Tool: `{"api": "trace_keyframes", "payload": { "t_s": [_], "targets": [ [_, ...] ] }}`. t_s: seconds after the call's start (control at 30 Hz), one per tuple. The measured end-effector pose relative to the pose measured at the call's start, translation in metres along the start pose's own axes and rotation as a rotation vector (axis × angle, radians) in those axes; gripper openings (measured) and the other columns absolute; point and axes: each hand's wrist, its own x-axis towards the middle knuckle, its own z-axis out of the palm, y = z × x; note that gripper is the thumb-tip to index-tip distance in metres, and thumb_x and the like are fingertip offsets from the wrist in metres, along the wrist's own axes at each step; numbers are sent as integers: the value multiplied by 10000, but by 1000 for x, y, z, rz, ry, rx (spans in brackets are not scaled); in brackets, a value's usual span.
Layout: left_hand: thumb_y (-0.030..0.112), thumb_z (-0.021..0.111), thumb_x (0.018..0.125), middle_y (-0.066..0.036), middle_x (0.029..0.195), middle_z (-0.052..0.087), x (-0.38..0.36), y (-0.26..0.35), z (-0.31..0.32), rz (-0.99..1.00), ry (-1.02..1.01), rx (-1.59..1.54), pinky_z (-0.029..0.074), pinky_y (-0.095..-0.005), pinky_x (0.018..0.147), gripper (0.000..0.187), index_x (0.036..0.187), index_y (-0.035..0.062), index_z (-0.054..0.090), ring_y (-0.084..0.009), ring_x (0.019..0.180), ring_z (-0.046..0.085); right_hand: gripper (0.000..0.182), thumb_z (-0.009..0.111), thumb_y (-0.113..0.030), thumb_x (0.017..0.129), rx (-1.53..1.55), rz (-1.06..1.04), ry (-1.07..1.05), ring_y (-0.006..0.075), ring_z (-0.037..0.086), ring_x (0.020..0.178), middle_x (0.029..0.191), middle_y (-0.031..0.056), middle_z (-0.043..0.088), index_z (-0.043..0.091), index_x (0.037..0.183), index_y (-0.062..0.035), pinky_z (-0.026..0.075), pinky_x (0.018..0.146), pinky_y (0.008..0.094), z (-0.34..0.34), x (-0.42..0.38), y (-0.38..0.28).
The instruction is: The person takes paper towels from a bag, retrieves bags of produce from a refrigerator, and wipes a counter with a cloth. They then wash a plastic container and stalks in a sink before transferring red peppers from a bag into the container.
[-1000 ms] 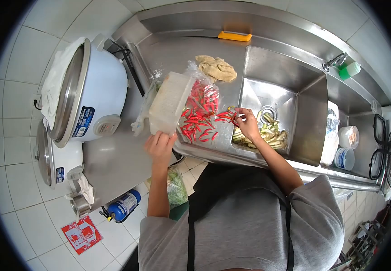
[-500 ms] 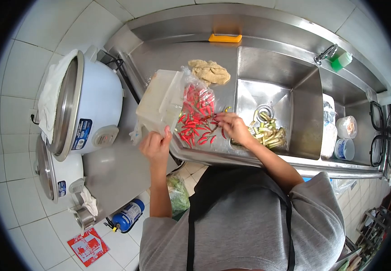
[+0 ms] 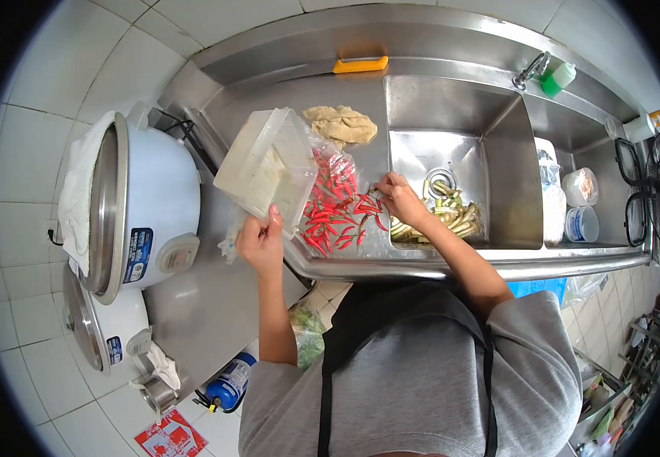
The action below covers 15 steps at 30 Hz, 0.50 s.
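Observation:
My left hand [image 3: 259, 242] grips the near edge of a clear plastic container [image 3: 257, 164], thumb on top. The container is tilted, its open side turned toward the chilies, and shows no contents that I can make out. Small red chilies [image 3: 339, 221] lie loose on the steel counter, beside a clear plastic bag [image 3: 335, 169] with more inside. My right hand [image 3: 403, 201] is over the counter by the sink's left edge, just right of the chilies. Its fingertips are pinched together; whatever is between them is too small to name.
Pale cut stalks [image 3: 459, 217] lie in the sink [image 3: 509, 175] around the drain. Behind the chilies sits a crumpled beige cloth [image 3: 341, 124]. A yellow-handled tool [image 3: 360, 65] rests at the back ledge. Rice cookers [image 3: 158, 198] stand on the left, and tubs [image 3: 581, 225] on the right.
My left hand has turned the container, so more of its open inside shows. My right hand stays pinched near the chilies beside the sink. The whole view has shifted slightly.

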Motion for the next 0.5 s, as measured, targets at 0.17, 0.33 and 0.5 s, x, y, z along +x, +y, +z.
{"api": "trace_keyframes", "payload": {
  "t_s": [0.17,0.33,0.5],
  "targets": [
    [81,706,714,-33,442,401,3,-5,-3,43,-6,18,276,-262,393,360,530,63,396,-119,392,329,79,599,-7,702,94,127,14,320,547,753,806,151,535,601,781,-3,455,673,383,1,7,11],
    [71,701,718,-24,446,400,0,-10,-8,1,24,29,273,-256,393,359,531,60,394,-108,400,329,93,606,-37,717,181,364,-45,334,556,707,774,163,546,589,790,19,458,645,374,-8,-11,-18],
    [69,698,723,-26,451,388,-1,-19,-13,-32,24,6,273,-253,393,361,532,52,392,-105,405,318,113,604,-37,718,25,161,50,337,550,777,839,164,538,608,817,18,457,699,375,10,-17,-27]
  ]
}}
